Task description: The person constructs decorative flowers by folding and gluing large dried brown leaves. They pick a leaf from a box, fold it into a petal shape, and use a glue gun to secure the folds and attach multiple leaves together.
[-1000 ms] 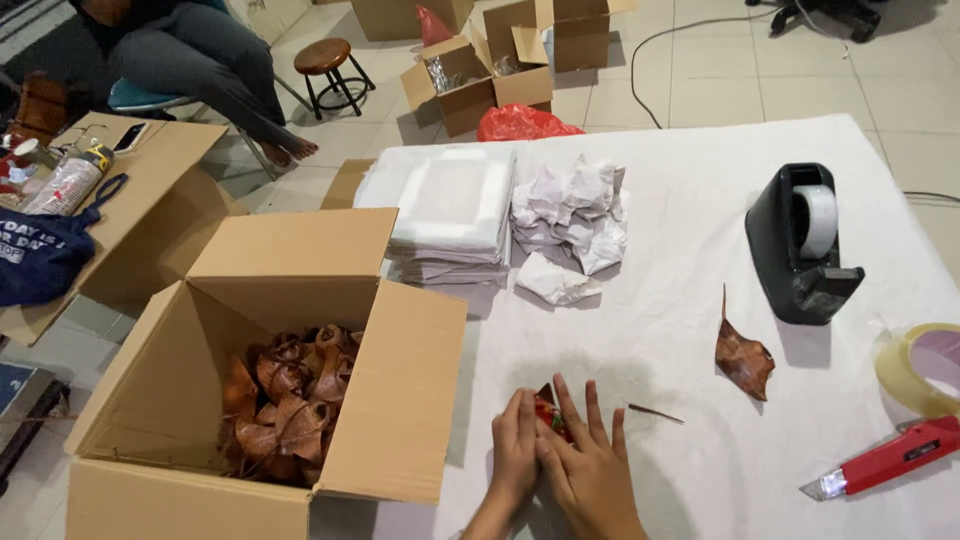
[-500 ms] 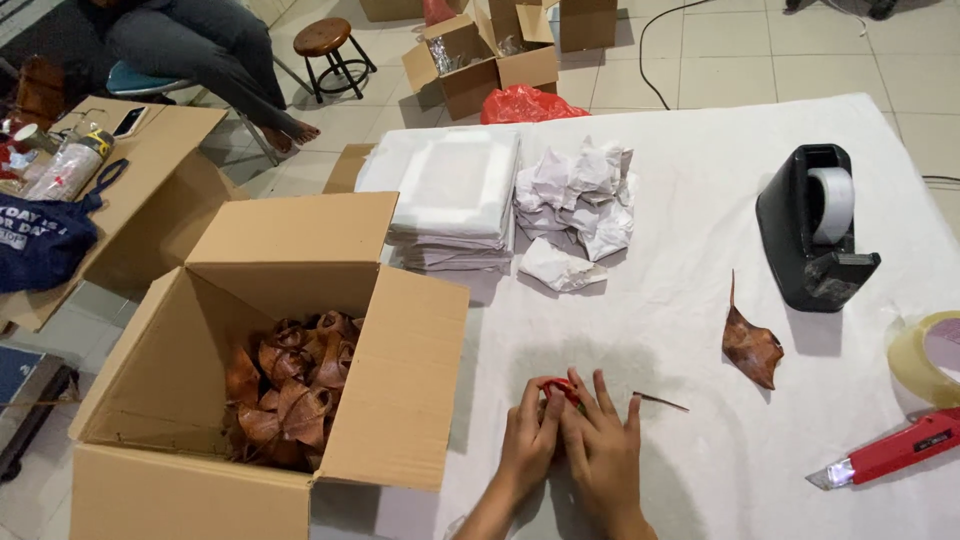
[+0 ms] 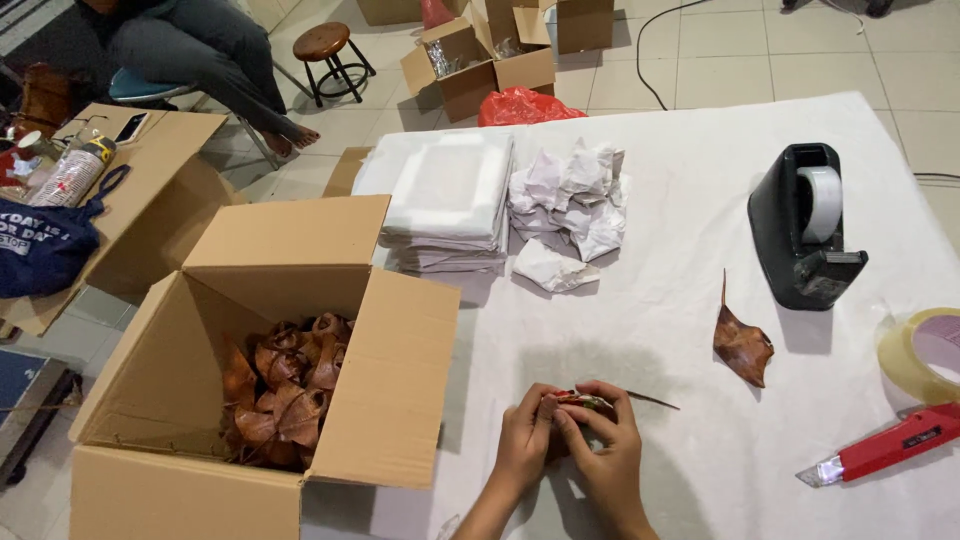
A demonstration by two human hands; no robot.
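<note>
Open cardboard box (image 3: 270,370) at your far left, brown dried leaves (image 3: 285,385) heaped inside. Your left hand (image 3: 522,445) and right hand (image 3: 605,450) meet low centre over white tablecloth (image 3: 680,200), fingers of both pinched on small folded leaf (image 3: 585,403), stem poking right; exact shape unclear, mostly covered. Loose leaf (image 3: 742,345) next, then black tape dispenser (image 3: 805,228), red box cutter (image 3: 885,452) far right.

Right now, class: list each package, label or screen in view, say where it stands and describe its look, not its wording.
Open cardboard box: left of the white table, tan, holding brown dried leaves.
Open cartons: on the floor at the top, tan.
Navy bag: far left, white lettering.
Phone: on the flattened cardboard, dark screen.
Spray can: beside the bag, pale label.
</note>
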